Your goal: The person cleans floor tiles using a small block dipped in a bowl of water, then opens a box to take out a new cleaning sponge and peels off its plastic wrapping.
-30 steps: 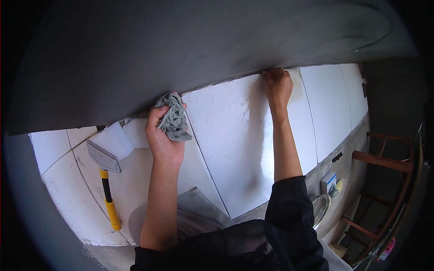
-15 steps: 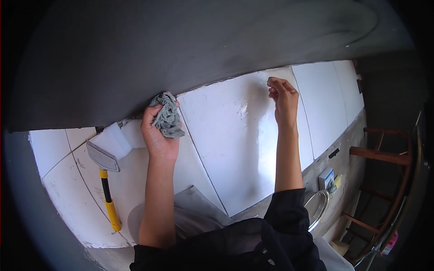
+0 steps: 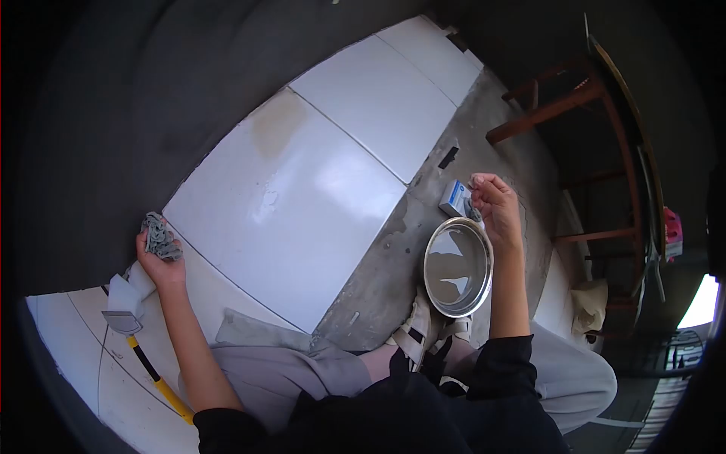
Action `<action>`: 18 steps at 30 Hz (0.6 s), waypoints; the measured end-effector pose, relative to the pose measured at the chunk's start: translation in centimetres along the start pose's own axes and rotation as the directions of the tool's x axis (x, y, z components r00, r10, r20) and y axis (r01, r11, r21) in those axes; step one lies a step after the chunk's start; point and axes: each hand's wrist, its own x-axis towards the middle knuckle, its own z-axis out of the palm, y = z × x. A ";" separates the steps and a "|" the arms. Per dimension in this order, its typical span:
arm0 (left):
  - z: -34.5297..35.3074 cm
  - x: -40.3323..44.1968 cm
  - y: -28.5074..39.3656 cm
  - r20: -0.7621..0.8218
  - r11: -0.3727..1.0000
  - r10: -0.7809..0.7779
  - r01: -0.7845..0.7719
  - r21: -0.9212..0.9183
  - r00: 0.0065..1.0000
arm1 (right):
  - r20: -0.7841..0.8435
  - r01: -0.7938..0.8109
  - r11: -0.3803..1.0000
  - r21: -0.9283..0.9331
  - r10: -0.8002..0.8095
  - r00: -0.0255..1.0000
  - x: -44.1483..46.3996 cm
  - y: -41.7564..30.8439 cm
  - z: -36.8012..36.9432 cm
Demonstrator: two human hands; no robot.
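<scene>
My left hand point(image 3: 160, 266) is closed around a crumpled grey cloth point(image 3: 161, 236) at the left, beside the dark wall. My right hand point(image 3: 499, 208) is raised at centre right with thumb and fingers pinched together. A small greyish bit shows at its fingertips, too small to name. Just below and left of that hand sits a round metal bowl point(image 3: 458, 266) with shiny liquid inside. A small blue and white box point(image 3: 455, 198) lies beyond the bowl, partly behind my fingers.
White floor tiles point(image 3: 265, 227) run along the dark wall point(image 3: 113, 151), with a brownish patch point(image 3: 278, 121) on one. At left lies a scraper-like tool point(image 3: 155, 378) with a yellow-black handle, by white blocks point(image 3: 125, 293). Wooden furniture point(image 3: 544, 113) stands right; my shoes point(image 3: 414, 333) are below the bowl.
The view has swung right, bringing the bowl and my shoes into sight. My right hand has moved from above the tile to beside the bowl. The cloth stays in my left hand.
</scene>
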 end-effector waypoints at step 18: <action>1.7 -7.0 -1.7 -0.010 0.951 -0.002 0.005 0.308 1.000 | -0.257 -0.190 0.958 -0.215 0.132 0.957 -0.4 7.5 -20.0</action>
